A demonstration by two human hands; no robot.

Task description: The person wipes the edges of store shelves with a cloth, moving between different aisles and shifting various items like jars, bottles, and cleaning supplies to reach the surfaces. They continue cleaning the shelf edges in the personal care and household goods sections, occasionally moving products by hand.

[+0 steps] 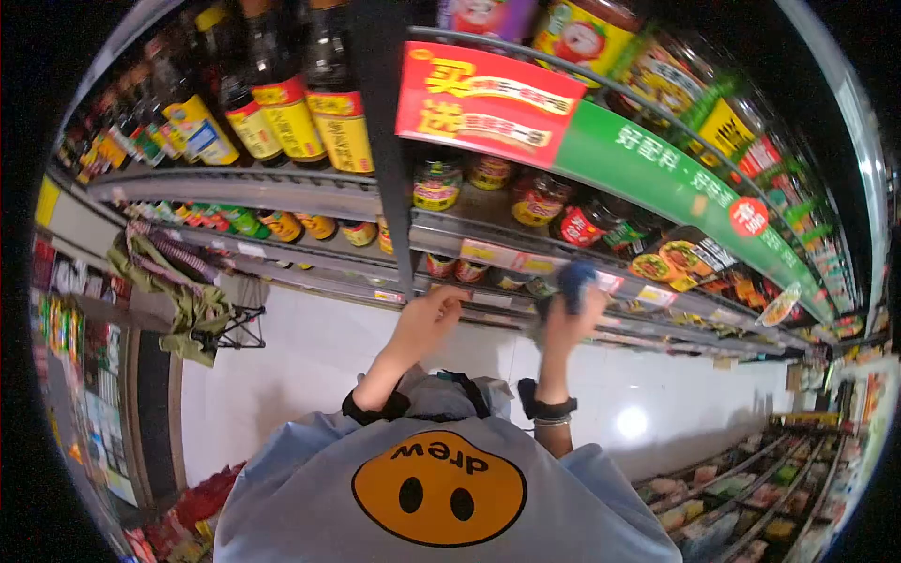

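Both hands reach to the shelf edge (488, 251): right hand (570, 324), fingers wrapped around a blue cloth (574, 281) under the jars (537, 199); left hand (429, 319) beside it, fingers loosely curled, empty.

blue cloth (574, 281), bunched, raised against shelf edge (526, 261)

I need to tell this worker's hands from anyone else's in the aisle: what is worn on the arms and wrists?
Both hands are bare. The left hand has a black band at the wrist. The right hand has a black strap-like wristband, with a thin pale bracelet just below it. Loose pale blue short sleeves end well short of the wrists, leaving the forearms uncovered.
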